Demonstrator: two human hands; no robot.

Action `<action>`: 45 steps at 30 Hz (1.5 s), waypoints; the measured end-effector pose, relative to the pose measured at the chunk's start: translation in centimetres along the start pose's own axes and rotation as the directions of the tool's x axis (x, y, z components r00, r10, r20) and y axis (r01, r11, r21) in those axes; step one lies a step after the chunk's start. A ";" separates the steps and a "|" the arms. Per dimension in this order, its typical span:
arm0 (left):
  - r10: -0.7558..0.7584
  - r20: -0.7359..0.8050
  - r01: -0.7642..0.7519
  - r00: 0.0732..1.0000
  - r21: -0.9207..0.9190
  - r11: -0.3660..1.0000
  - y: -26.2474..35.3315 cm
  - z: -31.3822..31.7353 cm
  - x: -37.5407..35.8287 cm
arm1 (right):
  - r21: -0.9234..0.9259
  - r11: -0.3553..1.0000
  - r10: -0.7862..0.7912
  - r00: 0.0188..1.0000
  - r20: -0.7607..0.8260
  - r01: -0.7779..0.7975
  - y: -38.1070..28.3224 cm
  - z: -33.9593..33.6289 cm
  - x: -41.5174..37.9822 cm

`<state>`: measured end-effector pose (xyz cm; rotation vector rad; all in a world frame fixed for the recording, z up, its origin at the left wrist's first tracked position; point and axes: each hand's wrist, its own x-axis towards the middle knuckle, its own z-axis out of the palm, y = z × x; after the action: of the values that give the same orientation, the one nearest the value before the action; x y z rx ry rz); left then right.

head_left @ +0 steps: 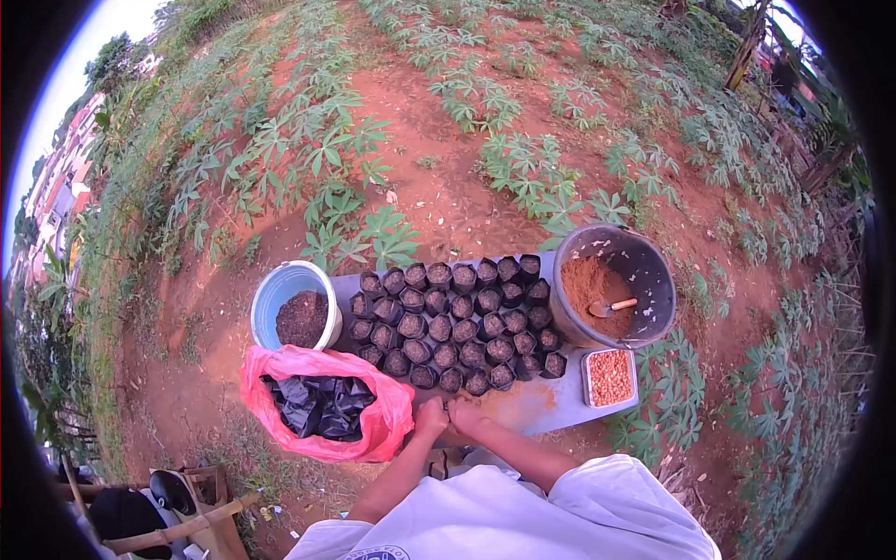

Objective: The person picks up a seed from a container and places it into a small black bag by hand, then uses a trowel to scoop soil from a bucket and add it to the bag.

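My left hand (431, 416) and my right hand (465, 415) are close together at the near edge of the grey table (537, 403). Both have their fingers closed; whatever they hold, if anything, is too small or hidden to make out. Just beyond them stand rows of small black nursery bags (439, 328) filled with dark soil. To the left of my left hand, a pink plastic bag (397, 397) holds a heap of folded black plastic bags (322, 407). A patch of loose brown soil (523, 401) lies on the table to the right of my right hand.
A pale blue bucket (268, 303) with dark soil (301, 319) stands at left. At right, a large dark bucket (660, 289) contains reddish soil (590, 285) and a trowel (613, 306). A square tub of tan seeds (610, 378) sits nearby. Leafy plants (523, 173) grow beyond.
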<state>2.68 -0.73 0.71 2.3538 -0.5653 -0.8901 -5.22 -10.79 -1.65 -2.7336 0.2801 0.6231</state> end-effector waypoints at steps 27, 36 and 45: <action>0.241 -0.147 -0.219 0.959 0.149 0.964 0.8 0.7 -5.5 | 0.572 0.820 0.059 0.995 -0.081 -0.002 2.0 -4.2 -6.3; 0.402 -0.144 -0.358 0.904 0.258 0.897 2.1 1.1 -4.9 | 0.726 0.687 0.106 0.984 -0.145 0.034 4.3 -2.8 -7.7; 0.402 -0.271 -0.353 0.875 0.213 0.911 1.9 2.3 -6.6 | 0.679 0.704 -0.058 0.970 -0.238 0.209 5.2 -3.4 -8.1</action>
<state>-3.85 0.68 3.52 2.3356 -0.9501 -0.2978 -12.40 -15.88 3.51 -2.0327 0.2860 0.1347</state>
